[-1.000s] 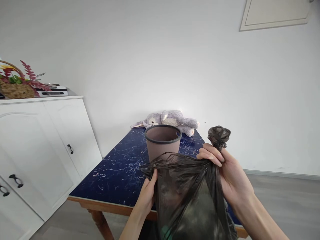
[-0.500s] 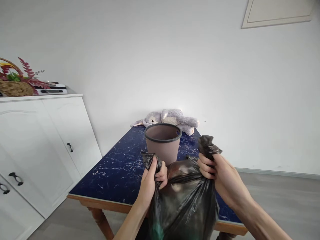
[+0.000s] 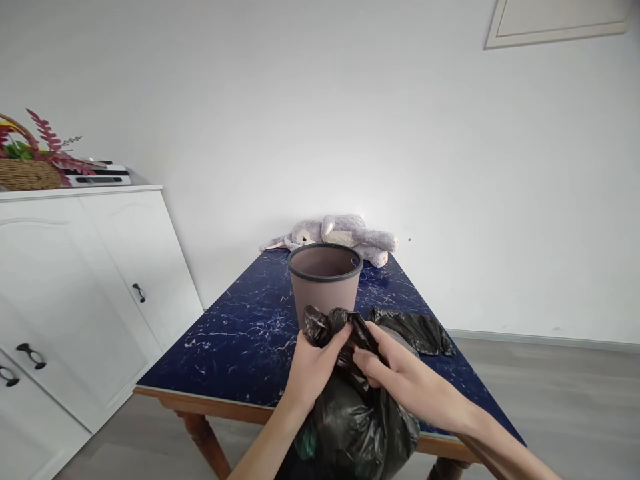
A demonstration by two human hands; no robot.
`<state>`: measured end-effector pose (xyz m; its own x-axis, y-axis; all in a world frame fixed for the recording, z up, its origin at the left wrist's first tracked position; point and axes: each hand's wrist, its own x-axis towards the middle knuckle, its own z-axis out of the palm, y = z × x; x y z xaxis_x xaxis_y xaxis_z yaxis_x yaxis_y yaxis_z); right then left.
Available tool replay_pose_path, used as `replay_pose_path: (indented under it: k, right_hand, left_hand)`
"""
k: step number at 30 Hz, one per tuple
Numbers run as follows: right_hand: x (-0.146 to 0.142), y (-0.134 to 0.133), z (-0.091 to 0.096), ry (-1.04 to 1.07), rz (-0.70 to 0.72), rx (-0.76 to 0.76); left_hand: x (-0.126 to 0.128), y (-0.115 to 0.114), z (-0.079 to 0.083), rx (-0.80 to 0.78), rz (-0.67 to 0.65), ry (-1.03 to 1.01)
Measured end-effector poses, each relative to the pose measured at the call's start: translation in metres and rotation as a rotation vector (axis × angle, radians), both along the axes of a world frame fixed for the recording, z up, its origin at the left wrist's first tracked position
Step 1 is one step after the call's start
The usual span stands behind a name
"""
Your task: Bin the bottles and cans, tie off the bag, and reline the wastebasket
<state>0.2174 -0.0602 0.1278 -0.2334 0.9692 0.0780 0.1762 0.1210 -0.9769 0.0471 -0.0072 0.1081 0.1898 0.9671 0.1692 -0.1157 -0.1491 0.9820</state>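
A filled black garbage bag hangs at the table's front edge, its contents dimly visible through the thin plastic. My left hand is closed around one twisted part of the bag's top. Close beside it, my right hand grips the other part, and the two bunches cross between my fingers. Just beyond my hands stands an upright brown-grey trash can with a dark rim. To the right, a flattened black plastic bag lies on the table.
The blue marbled table has a wooden edge. A grey plush rabbit lies at its far end by the wall. On the left stands a white cabinet carrying a wicker flower basket and a white device.
My hands have come together from wide apart, bringing the two gathered ends of the garbage bag across each other. The flat bag on the right now shows more fully.
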Motion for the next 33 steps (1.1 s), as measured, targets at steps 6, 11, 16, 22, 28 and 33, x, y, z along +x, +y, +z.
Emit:
replay_pose_path:
  k: [6, 11, 16, 22, 28, 33]
  right_hand:
    - [-0.001, 0.009, -0.009, 0.404, 0.124, -0.127]
    - [-0.006, 0.019, -0.014, 0.725, -0.121, -0.194]
    - [-0.012, 0.012, -0.011, 0.417, -0.124, -0.148]
    - [-0.028, -0.001, -0.011, 0.02, 0.081, 0.127]
    - [-0.048, -0.002, -0.032, 0.103, -0.114, 0.32]
    - [-0.051, -0.001, -0.031, 0.165, -0.13, 0.23]
  left_hand:
    - [-0.006, 0.0, 0.002, 0.087, 0.048, 0.04]
    - [-0.013, -0.003, 0.01, 0.123, 0.016, 0.16]
    - [-0.024, -0.008, 0.027, 0.36, -0.198, 0.428]
    - [-0.032, -0.02, 0.048, 0.874, -0.246, 0.835]
    - [-0.019, -0.046, 0.04, 1.114, -0.246, 0.991]
    - [-0.025, -0.05, 0.0, 1.039, 0.039, 0.79]
